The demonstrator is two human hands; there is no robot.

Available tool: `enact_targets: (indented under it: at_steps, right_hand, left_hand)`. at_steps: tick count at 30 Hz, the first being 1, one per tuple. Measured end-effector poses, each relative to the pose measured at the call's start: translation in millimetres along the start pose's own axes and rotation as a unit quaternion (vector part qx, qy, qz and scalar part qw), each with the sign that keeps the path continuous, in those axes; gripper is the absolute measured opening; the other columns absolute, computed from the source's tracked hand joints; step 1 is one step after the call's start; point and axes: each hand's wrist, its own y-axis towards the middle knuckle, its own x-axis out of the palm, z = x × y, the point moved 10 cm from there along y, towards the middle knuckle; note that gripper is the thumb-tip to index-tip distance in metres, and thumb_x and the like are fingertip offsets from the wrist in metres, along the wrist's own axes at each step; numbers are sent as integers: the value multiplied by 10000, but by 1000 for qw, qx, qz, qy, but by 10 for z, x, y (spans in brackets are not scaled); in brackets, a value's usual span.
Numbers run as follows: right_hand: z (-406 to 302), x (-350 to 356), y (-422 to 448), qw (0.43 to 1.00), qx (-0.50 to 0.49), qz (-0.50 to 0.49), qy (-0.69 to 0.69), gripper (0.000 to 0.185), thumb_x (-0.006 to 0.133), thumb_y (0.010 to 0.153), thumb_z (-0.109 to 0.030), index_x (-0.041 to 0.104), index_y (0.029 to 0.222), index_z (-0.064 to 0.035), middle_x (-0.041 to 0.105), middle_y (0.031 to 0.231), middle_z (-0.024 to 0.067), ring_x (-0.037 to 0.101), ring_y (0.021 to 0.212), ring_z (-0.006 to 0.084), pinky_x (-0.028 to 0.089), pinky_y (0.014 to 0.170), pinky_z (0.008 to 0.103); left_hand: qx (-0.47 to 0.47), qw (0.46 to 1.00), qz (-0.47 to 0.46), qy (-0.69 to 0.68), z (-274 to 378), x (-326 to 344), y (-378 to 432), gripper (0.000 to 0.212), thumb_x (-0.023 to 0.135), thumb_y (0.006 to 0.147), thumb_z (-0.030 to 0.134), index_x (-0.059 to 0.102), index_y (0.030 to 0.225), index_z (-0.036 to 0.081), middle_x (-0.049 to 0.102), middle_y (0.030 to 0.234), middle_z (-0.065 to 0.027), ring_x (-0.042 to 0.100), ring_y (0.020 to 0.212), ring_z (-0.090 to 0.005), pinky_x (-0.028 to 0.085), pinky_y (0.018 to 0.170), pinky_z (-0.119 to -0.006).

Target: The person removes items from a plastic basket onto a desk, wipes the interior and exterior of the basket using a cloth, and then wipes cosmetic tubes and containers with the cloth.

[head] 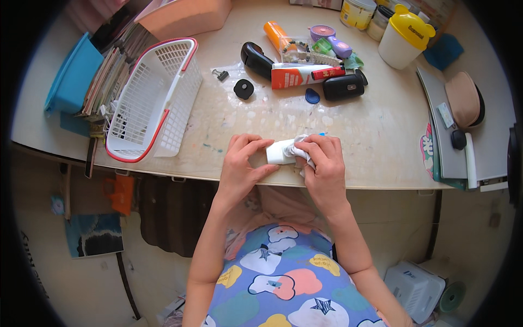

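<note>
Near the front edge of the table, my left hand grips the left end of a small white container between thumb and fingers. My right hand pinches a crumpled white tissue or cloth and presses it against the container's right part. The tissue and my fingers hide that end of the container. A small blue bit shows just beyond my right fingers; what it belongs to cannot be told.
A white plastic basket with red handles stands left. Beyond my hands lie a black binder clip, a red-and-white box, a black case and a purple handheld fan. A yellow-lidded cup stands back right, a grey laptop right.
</note>
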Motion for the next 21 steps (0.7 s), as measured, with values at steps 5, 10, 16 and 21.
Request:
enact_targets:
  at_steps: [5,10,16,21]
  right_hand:
    - [360,-148,10,997,68,-1,-33,300,696,720,58,694,1001,-46,630,1031,108,557,997,318,482,867,421]
    - [-154,62,4,996,-51,20,-72,240,653,718,59,690,940,-24,643,996,107,568,957,315,484,856,411]
    - [-387,236,-55,990,-125,-63,-25,246,648,708,56,697,931,-36,649,961,96,568,954,310,488,855,400]
    - [-397,318,133,986,-140,-65,-59,278,647,680,82,703,921,-45,644,948,95,566,937,305,491,841,386]
  left_hand:
    - [11,1000,7,-7,30,-40,11,504,849,624,76,717,1109,48,635,1064,-101,570,1067,-265,482,921,-359]
    - [25,1000,12,0,-5,-5,2,504,849,618,72,719,1104,51,644,1074,-104,576,1079,-263,486,927,-353]
    - [43,999,30,-12,-63,-14,-11,507,848,604,73,722,1095,55,655,1081,-102,580,1066,-263,496,928,-356]
    - [43,998,29,-18,-33,-5,17,500,853,606,78,721,1087,45,663,1057,-105,583,1058,-268,498,922,-354]
